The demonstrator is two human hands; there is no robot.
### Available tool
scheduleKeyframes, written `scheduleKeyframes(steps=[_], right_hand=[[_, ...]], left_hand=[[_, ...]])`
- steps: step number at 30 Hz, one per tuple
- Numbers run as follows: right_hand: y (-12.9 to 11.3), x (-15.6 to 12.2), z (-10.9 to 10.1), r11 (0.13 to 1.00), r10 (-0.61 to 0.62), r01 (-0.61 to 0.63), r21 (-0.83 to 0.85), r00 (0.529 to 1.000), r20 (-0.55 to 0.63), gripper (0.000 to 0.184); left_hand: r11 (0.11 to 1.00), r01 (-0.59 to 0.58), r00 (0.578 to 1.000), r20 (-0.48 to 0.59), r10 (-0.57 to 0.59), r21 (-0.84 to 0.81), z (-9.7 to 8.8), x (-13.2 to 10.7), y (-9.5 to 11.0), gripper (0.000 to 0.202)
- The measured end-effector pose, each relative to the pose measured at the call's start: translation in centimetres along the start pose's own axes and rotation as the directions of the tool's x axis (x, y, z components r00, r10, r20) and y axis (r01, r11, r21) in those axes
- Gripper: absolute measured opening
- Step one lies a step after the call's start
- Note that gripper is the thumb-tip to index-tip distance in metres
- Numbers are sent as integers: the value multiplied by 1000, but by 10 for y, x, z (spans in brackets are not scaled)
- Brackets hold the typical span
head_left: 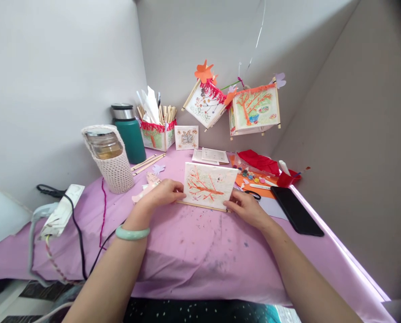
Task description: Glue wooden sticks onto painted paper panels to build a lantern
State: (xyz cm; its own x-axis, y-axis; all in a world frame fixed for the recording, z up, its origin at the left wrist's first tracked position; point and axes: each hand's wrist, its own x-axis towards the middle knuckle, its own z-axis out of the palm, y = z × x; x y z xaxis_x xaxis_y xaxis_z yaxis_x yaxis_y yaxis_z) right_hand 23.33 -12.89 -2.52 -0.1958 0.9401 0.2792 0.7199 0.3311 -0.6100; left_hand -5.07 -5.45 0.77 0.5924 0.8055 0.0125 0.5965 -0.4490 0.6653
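A white panel with an orange tree drawn on it (207, 184) stands tilted up over the middle of the purple tablecloth (193, 251). A thin wooden stick (200, 206) runs along its bottom edge. My left hand (167, 193), below a pale green bangle (132, 232), closes on the panel's left edge with thumb and fingers. On the opposite side, my right hand (246, 207) grips the lower right corner, its thumb in front and the other fingers partly hidden behind. Close to my left hand lie a pink patterned piece (152, 179) and a lilac paper flower (158, 169).
At the left stand a glass jar in a crocheted holder (115, 166) and a green bottle (130, 139). Behind is a decorated box of sticks (165, 137). Decorated lanterns (254, 110) hang above. A black phone (296, 210) and a red cup (284, 179) are right; cables (81, 242) cross the left.
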Motion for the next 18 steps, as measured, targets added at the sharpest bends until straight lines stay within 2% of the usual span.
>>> scheduleKeyframes(steps=[9, 18], right_hand=[[4, 3, 0, 993, -109, 108, -44, 994, -10, 21], [5, 2, -1, 998, -56, 56, -3, 997, 51, 20]], left_hand=[[999, 16, 997, 73, -20, 45, 2, 4, -7, 19], [994, -37, 996, 81, 29, 100, 2, 6, -8, 19]])
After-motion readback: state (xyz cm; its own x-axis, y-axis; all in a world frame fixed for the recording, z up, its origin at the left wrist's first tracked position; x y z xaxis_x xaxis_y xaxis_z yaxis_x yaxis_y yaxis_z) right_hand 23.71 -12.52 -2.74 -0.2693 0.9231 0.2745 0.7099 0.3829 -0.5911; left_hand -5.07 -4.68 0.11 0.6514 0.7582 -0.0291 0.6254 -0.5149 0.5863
